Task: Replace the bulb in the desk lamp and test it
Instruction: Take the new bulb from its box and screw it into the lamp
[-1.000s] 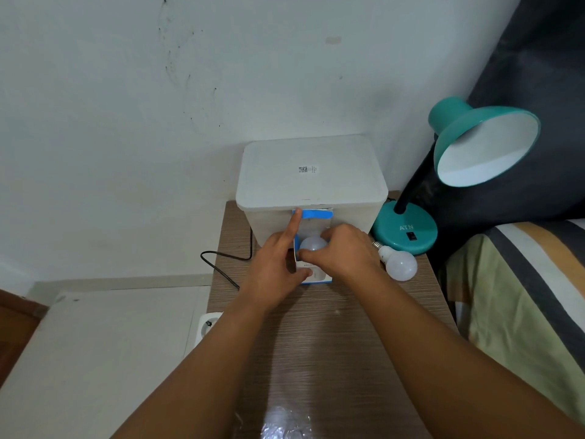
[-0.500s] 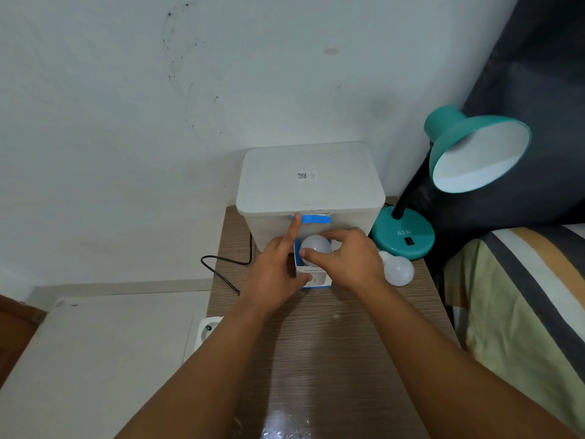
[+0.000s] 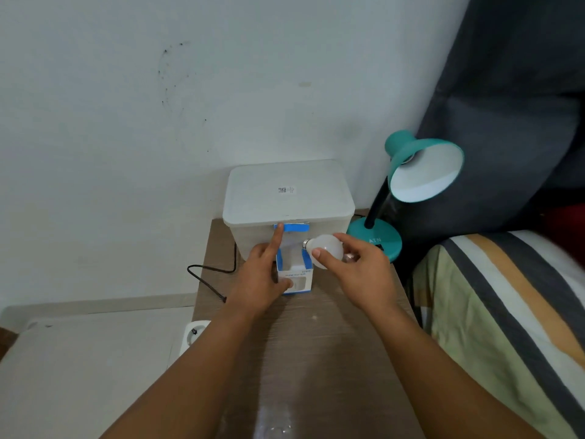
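A white bulb (image 3: 326, 250) is out of its box, lying sideways with its metal screw base pointing left, gripped by my right hand (image 3: 357, 274). My left hand (image 3: 262, 274) holds the small blue-and-white bulb box (image 3: 297, 277) on the wooden table (image 3: 316, 359), index finger stretched up to the open blue flap (image 3: 296, 228). The box stands open at the top. The teal desk lamp (image 3: 424, 172) stands at the table's back right, its shade tilted toward me with no bulb visible inside. The other bulb seen before is hidden behind my right hand.
A translucent white lidded storage bin (image 3: 288, 201) sits against the wall behind the box. A dark cable (image 3: 209, 274) runs off the table's left edge toward a white power strip (image 3: 193, 335). A striped bed (image 3: 506, 312) borders the table's right side.
My right hand has pulled the bulb up out of the box and moved it to the right. My left hand has stayed on the box.
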`<action>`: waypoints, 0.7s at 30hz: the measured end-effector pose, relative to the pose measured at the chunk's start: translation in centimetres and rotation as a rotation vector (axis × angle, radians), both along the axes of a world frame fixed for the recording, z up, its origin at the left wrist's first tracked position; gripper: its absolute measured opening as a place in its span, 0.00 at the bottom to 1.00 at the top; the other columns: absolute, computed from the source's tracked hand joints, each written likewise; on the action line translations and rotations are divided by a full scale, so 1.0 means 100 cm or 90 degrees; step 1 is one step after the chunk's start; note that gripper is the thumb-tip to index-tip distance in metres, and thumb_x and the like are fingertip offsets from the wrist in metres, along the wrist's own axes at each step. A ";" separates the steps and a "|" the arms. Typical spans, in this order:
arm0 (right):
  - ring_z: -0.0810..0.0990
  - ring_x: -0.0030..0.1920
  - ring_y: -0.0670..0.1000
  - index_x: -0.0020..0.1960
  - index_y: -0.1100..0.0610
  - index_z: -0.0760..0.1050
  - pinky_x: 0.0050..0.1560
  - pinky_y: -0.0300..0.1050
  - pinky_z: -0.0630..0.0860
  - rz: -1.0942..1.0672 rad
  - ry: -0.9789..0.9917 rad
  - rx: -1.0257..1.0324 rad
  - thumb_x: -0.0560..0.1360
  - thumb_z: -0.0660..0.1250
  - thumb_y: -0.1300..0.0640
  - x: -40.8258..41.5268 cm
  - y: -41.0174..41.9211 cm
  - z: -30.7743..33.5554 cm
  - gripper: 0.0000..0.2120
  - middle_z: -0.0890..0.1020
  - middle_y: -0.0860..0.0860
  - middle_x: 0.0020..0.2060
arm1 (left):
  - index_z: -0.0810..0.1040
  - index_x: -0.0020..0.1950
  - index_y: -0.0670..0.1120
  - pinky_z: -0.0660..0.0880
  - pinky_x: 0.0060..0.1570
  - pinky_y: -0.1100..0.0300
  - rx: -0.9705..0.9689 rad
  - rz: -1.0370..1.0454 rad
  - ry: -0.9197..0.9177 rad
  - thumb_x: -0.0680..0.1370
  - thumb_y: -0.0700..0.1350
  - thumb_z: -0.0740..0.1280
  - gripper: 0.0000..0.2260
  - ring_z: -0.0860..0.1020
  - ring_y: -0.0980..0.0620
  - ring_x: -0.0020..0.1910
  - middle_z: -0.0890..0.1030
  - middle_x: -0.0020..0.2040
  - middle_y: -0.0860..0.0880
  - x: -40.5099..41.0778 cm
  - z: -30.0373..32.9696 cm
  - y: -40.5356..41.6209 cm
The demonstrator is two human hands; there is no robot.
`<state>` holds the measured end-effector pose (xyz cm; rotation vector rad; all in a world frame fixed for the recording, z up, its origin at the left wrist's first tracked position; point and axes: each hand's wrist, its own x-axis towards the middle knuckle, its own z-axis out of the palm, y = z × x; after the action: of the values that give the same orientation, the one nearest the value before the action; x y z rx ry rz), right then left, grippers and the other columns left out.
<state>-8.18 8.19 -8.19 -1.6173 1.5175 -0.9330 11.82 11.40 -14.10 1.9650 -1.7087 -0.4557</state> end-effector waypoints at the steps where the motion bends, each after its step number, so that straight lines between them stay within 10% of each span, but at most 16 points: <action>1: 0.79 0.46 0.41 0.66 0.47 0.79 0.42 0.34 0.74 -0.010 -0.006 -0.005 0.67 0.77 0.38 -0.006 0.005 0.000 0.30 0.82 0.43 0.52 | 0.32 0.76 0.68 0.70 0.50 0.64 0.006 0.000 0.000 0.72 0.48 0.77 0.56 0.67 0.62 0.52 0.70 0.70 0.49 -0.001 0.003 0.002; 8: 0.80 0.42 0.44 0.68 0.51 0.78 0.41 0.33 0.72 -0.058 -0.040 -0.035 0.68 0.78 0.43 -0.040 0.040 -0.005 0.31 0.83 0.48 0.50 | 0.39 0.79 0.65 0.68 0.69 0.53 0.018 -0.001 0.029 0.73 0.51 0.77 0.52 0.68 0.49 0.71 0.65 0.75 0.45 -0.004 0.029 0.035; 21: 0.81 0.45 0.40 0.67 0.50 0.78 0.42 0.28 0.73 -0.121 -0.114 -0.077 0.70 0.78 0.47 -0.091 0.058 0.001 0.27 0.83 0.48 0.54 | 0.52 0.81 0.62 0.61 0.64 0.66 -0.063 -0.069 -0.002 0.73 0.59 0.74 0.43 0.66 0.54 0.71 0.64 0.75 0.54 -0.055 0.067 0.038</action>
<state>-17.32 13.96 -8.11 -1.4457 1.5324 -1.2606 6.33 15.20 -7.39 1.8125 -1.8107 -0.3980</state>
